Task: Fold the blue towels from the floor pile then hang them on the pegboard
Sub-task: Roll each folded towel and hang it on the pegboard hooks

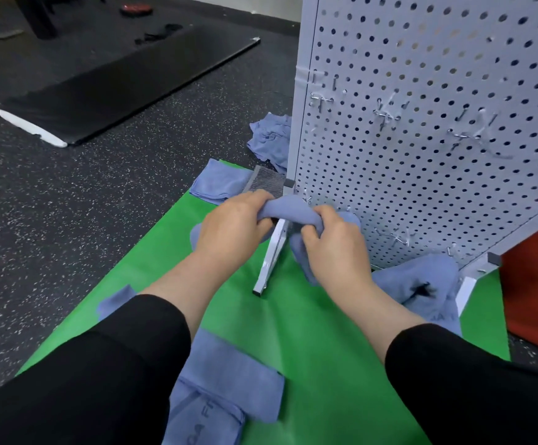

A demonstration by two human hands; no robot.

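Folded towels (pixel 229 377) lie nearest — left hand (pixel 229 232) and right hand (pixel 331 245) grip bunched towel (pixel 290 211) before pegboard (pixel 421 123).

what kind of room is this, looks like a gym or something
Probably a gym or fitness room. The floor is dark speckled rubber, a black exercise mat lies on it, and blue towels sit on a green sheet beside a white pegboard. Both hands hold one towel.

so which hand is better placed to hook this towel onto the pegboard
Probably right. The right hand grips the towel beside the pegboard; the left hand holds the farther end.
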